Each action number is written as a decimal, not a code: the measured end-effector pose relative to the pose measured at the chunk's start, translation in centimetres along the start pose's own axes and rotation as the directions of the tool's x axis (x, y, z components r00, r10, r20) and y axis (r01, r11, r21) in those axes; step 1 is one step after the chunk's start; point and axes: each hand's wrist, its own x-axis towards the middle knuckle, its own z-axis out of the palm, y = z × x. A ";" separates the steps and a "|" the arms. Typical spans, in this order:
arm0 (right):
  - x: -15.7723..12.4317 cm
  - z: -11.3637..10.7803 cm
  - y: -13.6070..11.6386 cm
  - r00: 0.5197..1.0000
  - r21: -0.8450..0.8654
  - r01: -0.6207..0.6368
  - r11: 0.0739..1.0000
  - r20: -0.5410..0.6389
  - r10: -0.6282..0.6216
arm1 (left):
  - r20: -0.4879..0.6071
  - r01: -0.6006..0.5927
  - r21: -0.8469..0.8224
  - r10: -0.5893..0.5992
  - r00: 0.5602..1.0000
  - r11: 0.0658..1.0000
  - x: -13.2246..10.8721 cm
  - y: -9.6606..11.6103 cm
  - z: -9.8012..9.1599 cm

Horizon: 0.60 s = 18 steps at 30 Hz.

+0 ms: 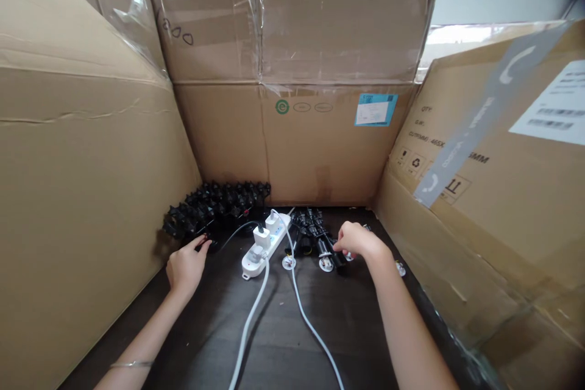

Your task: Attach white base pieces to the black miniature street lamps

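Note:
My left hand [186,267] lies on the dark table with its fingers curled, the fingertips touching a small black part at the near end of a long row of black parts [214,207]. My right hand [357,240] is closed in a pinch over a black part with a silver end [329,253], at the edge of a smaller cluster of black parts [308,228]. Between my hands lies a white power strip [265,245] with a white charger [262,235] plugged in. Two white cables [301,308] run from it toward me.
Large cardboard boxes wall in the dark table [283,341] on the left [77,183], at the back [315,134] and on the right [498,195]. Small round white pieces [289,263] lie near the cluster. A bracelet [131,364] is on my left wrist.

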 end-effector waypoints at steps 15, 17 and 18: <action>1.0 1.2 -1.2 0.985 -0.137 -0.115 0.984 0.110 0.131 | -0.041 -0.002 -0.031 0.001 0.999 1.000 -1.0 0.2 -2.2; 0.8 1.0 -1.1 0.990 -0.118 -0.101 0.988 0.085 0.112 | -0.045 0.012 -0.035 -0.013 0.999 0.999 -1.3 0.2 -3.1; 0.6 0.8 -0.9 0.993 -0.103 -0.088 0.991 0.064 0.095 | -0.046 0.018 -0.034 -0.020 0.999 0.999 -1.4 0.2 -3.6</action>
